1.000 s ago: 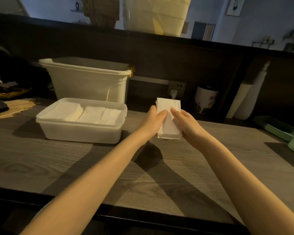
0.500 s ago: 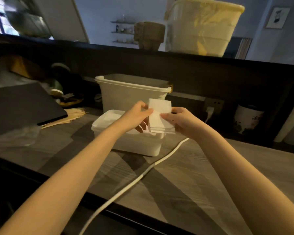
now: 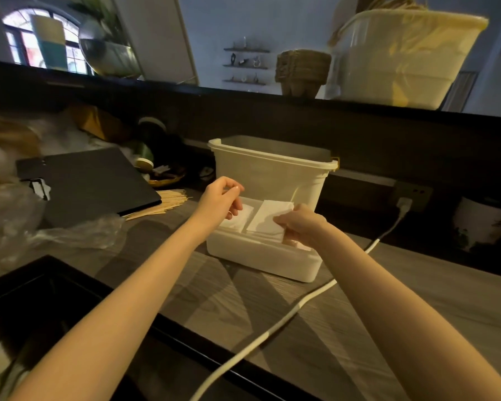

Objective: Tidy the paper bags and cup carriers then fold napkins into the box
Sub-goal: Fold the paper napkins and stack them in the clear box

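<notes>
Napkin [image 3: 268, 219]: pinched by right hand [image 3: 300, 227], tilted over box [image 3: 261, 260], long axis away.
Left hand [image 3: 220, 201]: loosely curled, nothing held.

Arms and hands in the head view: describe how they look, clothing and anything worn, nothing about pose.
Both forearms are bare right down to the bottom edge of the picture; no sleeve or cuff shows. The left hand and right hand wear no gloves, and no watch or bracelet shows at either wrist. No ring can be made out in this dim light. The fingernails look short and unpainted.
</notes>
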### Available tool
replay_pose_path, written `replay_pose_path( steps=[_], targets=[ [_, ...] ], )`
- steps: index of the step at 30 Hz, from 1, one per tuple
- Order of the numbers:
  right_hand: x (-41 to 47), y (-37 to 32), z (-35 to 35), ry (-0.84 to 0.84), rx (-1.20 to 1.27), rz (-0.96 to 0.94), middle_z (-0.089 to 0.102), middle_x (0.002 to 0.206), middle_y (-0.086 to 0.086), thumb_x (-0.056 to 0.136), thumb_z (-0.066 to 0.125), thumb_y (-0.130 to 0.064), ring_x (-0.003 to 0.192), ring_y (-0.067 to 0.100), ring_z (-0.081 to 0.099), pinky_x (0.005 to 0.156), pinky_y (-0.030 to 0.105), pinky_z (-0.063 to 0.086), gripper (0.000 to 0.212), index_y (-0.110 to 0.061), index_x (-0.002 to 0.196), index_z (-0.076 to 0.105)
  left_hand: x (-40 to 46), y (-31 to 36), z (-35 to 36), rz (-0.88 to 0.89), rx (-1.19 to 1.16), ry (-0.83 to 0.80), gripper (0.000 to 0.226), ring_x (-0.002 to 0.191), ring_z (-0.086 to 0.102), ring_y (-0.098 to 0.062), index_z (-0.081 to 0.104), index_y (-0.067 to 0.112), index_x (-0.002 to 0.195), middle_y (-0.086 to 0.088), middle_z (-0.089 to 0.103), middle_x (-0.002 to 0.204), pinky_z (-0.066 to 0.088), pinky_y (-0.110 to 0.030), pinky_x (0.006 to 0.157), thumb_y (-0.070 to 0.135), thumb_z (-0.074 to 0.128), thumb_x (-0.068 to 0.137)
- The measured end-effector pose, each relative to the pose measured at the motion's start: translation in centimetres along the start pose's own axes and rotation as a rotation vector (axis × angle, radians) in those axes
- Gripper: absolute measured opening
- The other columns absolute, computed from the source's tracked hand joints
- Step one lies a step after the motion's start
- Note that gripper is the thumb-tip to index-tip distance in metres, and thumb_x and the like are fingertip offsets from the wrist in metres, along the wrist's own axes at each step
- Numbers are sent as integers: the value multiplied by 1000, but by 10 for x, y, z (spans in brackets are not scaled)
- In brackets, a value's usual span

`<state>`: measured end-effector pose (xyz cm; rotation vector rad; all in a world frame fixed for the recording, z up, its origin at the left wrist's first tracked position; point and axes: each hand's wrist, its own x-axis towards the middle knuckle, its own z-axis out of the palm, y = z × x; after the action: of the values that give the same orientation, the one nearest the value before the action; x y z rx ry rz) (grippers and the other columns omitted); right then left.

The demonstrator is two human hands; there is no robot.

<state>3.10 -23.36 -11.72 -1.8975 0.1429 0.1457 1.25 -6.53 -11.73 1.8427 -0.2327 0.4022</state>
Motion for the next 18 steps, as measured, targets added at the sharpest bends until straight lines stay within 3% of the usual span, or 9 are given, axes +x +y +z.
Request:
replay_pose_path(
  steps=[3,4,5,7,8,11,14,18],
  targets=[
    [-4,0,5,-44,-55,-3,61,103,16,91,57,-2,72,17,57,44,13,49,37,4,126,46,-2,-3,-4,-10,3,-6,14,59,52,-11,52,8,102,-4,56,70,42,-15,48,11,39,98],
    [-5,0,6,-56,-73,-3,60,93,13,92,57,-4,69,15,56,44,12,49,34,4,124,48,-2,-4,-4,-13,3,-6,14,59,52,-11,53,8,103,-4,57,70,42,-15,49,11,39,98],
    [-6,-1,6,-53,-90,1,60,89,11,92,57,-8,73,17,59,55,14,53,33,3,122,49,-3,-4,-4,-14,7,-7,14,60,52,-10,52,9,103,-4,57,70,43,-15,50,11,40,98],
    [-7,-3,5,-52,-105,12,62,105,16,94,55,-13,95,25,64,82,28,55,36,2,126,46,-3,-4,-5,-12,16,-11,14,63,53,-10,52,9,104,-3,57,72,44,-16,53,12,40,98],
    [-7,-4,3,-62,-94,14,59,115,19,95,53,-13,100,28,64,86,33,54,39,2,130,42,-4,-5,-5,-10,24,-12,13,64,54,-10,52,9,104,-2,57,73,44,-17,55,12,41,98],
    [-5,-7,-11,-33,-195,-43,56,119,17,97,50,-15,91,26,64,72,32,56,38,2,130,42,-1,-8,-6,-17,48,22,12,70,55,-10,51,10,107,-2,59,79,42,-18,59,12,44,97],
    [-1,-3,-31,169,-395,-91,55,111,11,97,47,-23,88,23,61,65,29,54,39,-1,130,45,7,-15,-6,-83,89,134,25,81,53,-12,44,11,118,-4,56,94,40,-24,70,15,50,94],
    [-6,12,-45,373,-636,-85,41,136,18,96,47,-28,103,29,56,71,30,44,48,-3,136,37,15,-25,-7,-213,216,183,39,101,51,-21,42,10,129,-9,51,114,43,-31,82,16,55,92]
  ],
)
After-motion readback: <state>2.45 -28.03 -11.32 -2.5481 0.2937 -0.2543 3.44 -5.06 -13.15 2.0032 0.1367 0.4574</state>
